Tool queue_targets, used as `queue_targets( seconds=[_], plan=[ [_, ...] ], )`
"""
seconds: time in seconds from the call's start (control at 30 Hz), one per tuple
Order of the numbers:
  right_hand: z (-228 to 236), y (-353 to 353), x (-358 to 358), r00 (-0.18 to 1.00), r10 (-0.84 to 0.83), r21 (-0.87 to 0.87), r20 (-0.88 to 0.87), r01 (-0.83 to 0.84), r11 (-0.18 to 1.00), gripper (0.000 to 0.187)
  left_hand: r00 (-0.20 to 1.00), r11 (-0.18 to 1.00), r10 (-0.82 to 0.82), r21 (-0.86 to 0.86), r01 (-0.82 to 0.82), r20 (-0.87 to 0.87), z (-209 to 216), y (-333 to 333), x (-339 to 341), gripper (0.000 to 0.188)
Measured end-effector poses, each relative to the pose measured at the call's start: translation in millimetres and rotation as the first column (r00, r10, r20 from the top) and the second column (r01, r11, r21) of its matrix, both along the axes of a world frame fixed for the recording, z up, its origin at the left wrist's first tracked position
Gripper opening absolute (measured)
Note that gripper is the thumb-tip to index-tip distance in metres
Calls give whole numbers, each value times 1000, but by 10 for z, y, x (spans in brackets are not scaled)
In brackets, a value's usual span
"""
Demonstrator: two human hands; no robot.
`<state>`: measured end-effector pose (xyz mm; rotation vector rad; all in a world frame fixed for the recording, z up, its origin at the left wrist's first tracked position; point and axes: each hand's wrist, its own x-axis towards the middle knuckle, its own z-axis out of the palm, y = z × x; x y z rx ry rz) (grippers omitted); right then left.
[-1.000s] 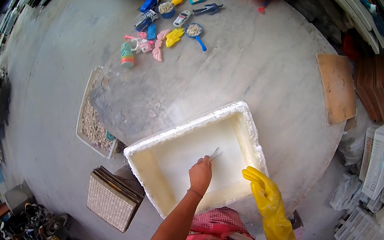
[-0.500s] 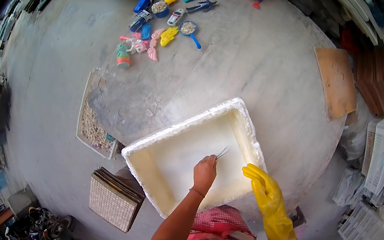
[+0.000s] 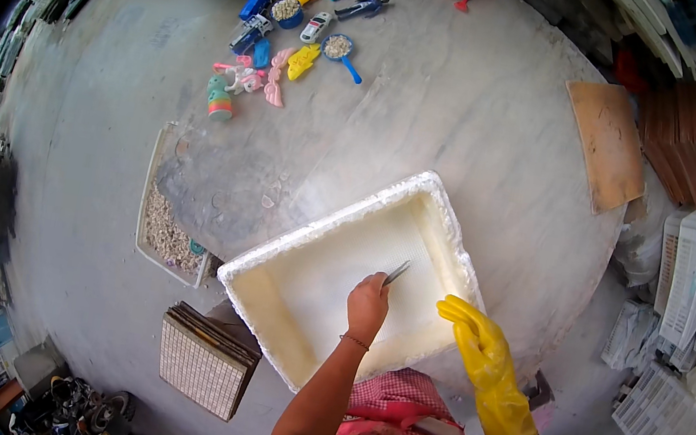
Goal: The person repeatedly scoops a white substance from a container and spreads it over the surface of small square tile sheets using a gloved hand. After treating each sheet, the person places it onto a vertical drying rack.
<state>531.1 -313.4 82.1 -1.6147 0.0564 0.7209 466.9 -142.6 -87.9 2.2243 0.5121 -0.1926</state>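
In my left hand, bare with a thin bracelet at the wrist, a pair of metal tweezers is pinched with the prongs close together. The hand hangs over the inside of a white foam box, and nothing can be made out between the tips. A long yellow rubber glove covers my right hand, which grips the box's right rim near the corner, fingers laid straight over the edge. The box sits at an angle in front of my pink checked apron.
Toys lie at the far left: a blue pan of pale bits, a toy car, a pink-maned pony. A tray of pale bits stands left, near stacked tiles. White crates and a brown board are right.
The tweezers' prongs, spread before, have come together. My left hand has moved slightly up and left. The gloved right hand stays at the box rim.
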Motion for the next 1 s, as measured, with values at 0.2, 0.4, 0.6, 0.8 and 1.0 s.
queue_targets(
  seconds=[0.2,0.4,0.6,0.8,1.0],
  plan=[
    [-115,2,-88,999,19,-32,26,-18,999,30,1000,999,0,-47,1,15,73,56,-32,11],
    [-99,12,-91,1000,-14,-39,17,15,999,30,1000,997,26,-71,-26,1,174,78,-72,10],
    [-86,-32,-64,1000,-21,-39,6,22,999,30,999,998,49,-41,-49,-7,72,6,-158,9],
    [13,2,14,1000,-21,-12,-9,20,1000,30,936,945,-326,-54,322,-128,16,-149,-355,10],
    [-177,-100,-118,997,-77,-17,15,77,997,31,943,951,-296,-136,276,-153,-9,-161,-369,14]
  ],
)
